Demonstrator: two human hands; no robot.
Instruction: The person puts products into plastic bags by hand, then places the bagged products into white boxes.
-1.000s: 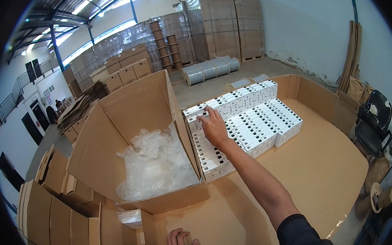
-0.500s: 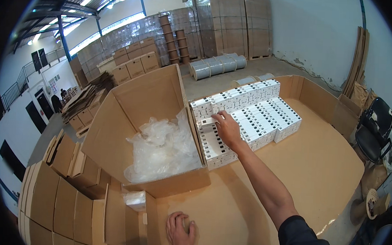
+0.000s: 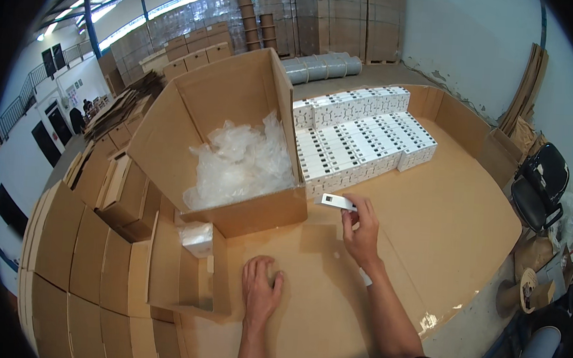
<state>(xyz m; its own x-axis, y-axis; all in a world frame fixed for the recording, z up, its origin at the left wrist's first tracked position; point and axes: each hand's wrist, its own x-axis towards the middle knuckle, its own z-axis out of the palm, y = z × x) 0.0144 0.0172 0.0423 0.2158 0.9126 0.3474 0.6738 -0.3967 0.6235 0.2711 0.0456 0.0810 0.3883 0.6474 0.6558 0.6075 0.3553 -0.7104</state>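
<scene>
My right hand [image 3: 362, 233] grips one slim white box [image 3: 337, 201] with a dark square on its end, held above the cardboard surface by its near end. Behind it stand rows of matching white boxes [image 3: 357, 147], packed side by side, with a raised row at the back. Resting on the cardboard-covered table [image 3: 318, 299], my left hand [image 3: 260, 289] has its fingers loosely curved and its thumb apart, with nothing seen in it. Just left of that hand is a small open carton [image 3: 221, 286], holding a plastic-wrapped white packet [image 3: 197, 240] near its far end.
A large open carton [image 3: 245, 216] filled with crumpled clear plastic bags [image 3: 241, 166] stands between the small carton and the white boxes. Brown cartons [image 3: 85, 249] are stacked at the left. A low cardboard wall [image 3: 457, 120] edges the table's far right, near a black chair [image 3: 542, 188].
My right hand has drawn a white box away from the rows, bringing it nearer over the table. My left hand stays by the small carton. The view has tilted down.
</scene>
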